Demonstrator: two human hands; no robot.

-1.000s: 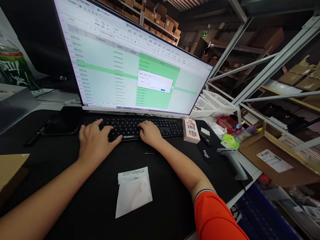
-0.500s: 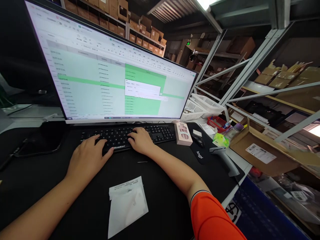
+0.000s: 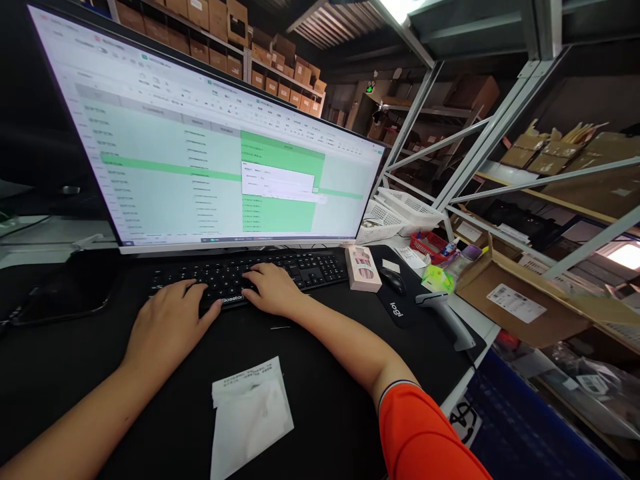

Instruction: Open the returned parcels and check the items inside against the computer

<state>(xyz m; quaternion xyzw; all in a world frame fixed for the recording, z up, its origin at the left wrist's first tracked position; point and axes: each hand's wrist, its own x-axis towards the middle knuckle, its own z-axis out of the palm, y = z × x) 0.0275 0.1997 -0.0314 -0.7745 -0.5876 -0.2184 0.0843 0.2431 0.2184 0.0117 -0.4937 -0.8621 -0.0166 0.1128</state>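
Observation:
Both hands rest at a black keyboard below a large monitor that shows a spreadsheet with green cells and a small dialog box. My left hand lies over the keyboard's left end, fingers apart on the keys and thumb near the front edge. Over the middle keys is my right hand, fingers spread and holding nothing. A white plastic pouch lies flat on the black desk mat in front of the hands. Right of the keyboard stands a pink-and-white box.
A black mouse sits on a mouse pad, with a grey barcode scanner beside it. Farther right are white baskets, a red basket and an open cardboard box. A dark tray-like object lies at left.
The view has shifted slightly, so the monitor and desk items appear a little farther left. Both hands stay on the keyboard, with small finger changes.

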